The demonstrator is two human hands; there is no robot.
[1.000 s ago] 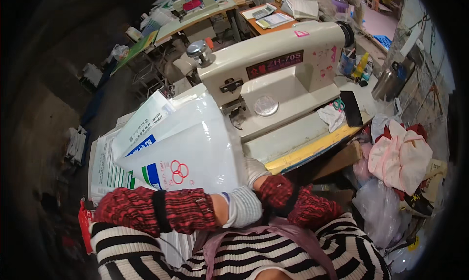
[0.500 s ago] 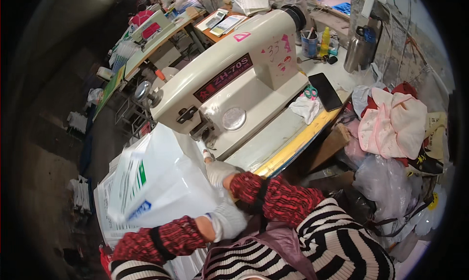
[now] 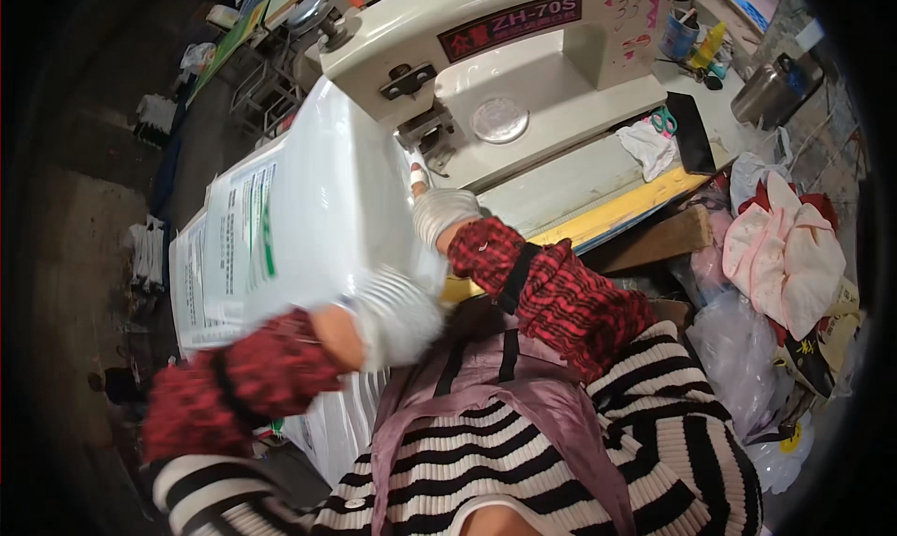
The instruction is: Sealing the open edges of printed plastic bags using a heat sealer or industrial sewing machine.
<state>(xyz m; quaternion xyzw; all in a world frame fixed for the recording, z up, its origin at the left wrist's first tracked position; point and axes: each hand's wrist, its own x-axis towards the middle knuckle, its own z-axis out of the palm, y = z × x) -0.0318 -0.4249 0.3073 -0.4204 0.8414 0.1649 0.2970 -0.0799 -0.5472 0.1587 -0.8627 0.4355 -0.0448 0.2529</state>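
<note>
A large white printed sack (image 3: 308, 200) with green and blue print stands tilted at the left of a cream industrial sewing machine (image 3: 523, 50). Its upper right edge lies by the presser foot (image 3: 430, 132). My right hand (image 3: 444, 209), in a white knitted glove, grips the sack's edge just below the foot, with one taped fingertip stretched toward it. Against the sack's lower side is my left hand (image 3: 397, 316), also gloved; motion blurs it and its fingers are hidden. A round metal plate (image 3: 500, 121) lies on the machine's bed.
Green scissors (image 3: 663, 120), a white cloth (image 3: 647, 150) and a black phone (image 3: 690, 129) lie on the table at the right. Beyond stand a steel bottle (image 3: 775, 89) and a blue cup (image 3: 679, 33). Plastic bags (image 3: 733, 340) and pink cloth (image 3: 785, 256) are heaped at right.
The view has shifted, so the machine sits higher in it. The sack has turned more upright, and my left hand has moved up and to the left along it. My right hand stays near the presser foot.
</note>
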